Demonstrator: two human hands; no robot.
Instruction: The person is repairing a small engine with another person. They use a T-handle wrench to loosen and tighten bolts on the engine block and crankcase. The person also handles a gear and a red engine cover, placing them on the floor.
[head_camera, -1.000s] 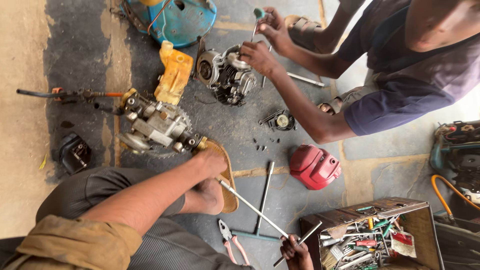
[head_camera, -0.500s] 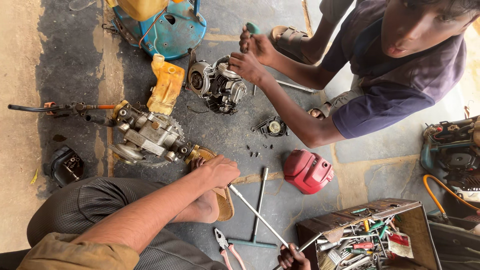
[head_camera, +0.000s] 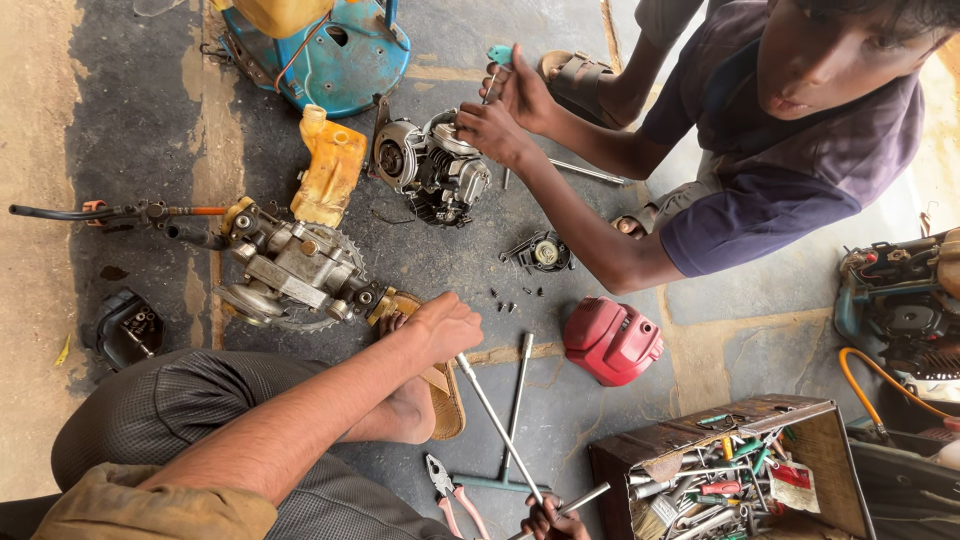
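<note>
My left hand (head_camera: 446, 326) is closed round the far end of a long steel T-handle wrench (head_camera: 500, 428), just above my sandalled foot (head_camera: 428, 392). My right hand (head_camera: 548, 520) grips the wrench's handle end at the bottom edge of the view, and is partly cut off. Just left of my left hand lies a grey gearbox assembly with a toothed blade (head_camera: 290, 275). Several small screws (head_camera: 512, 297) lie on the floor to its right. Across from me, another person's hands (head_camera: 505, 115) work on a small engine (head_camera: 430, 165) with a teal-handled screwdriver (head_camera: 499, 57).
A second T-wrench (head_camera: 517, 395) and red-handled pliers (head_camera: 448, 490) lie by my leg. A red engine cover (head_camera: 612, 340), an open wooden toolbox (head_camera: 735, 470), a yellow fuel tank (head_camera: 328, 165), a blue housing (head_camera: 335, 50) and a black cover (head_camera: 128, 325) lie around.
The view has drifted a little. My left hand stays on the wrench's far end; my right hand has slid slightly left along the bottom edge. The other person's hands remain on the engine.
</note>
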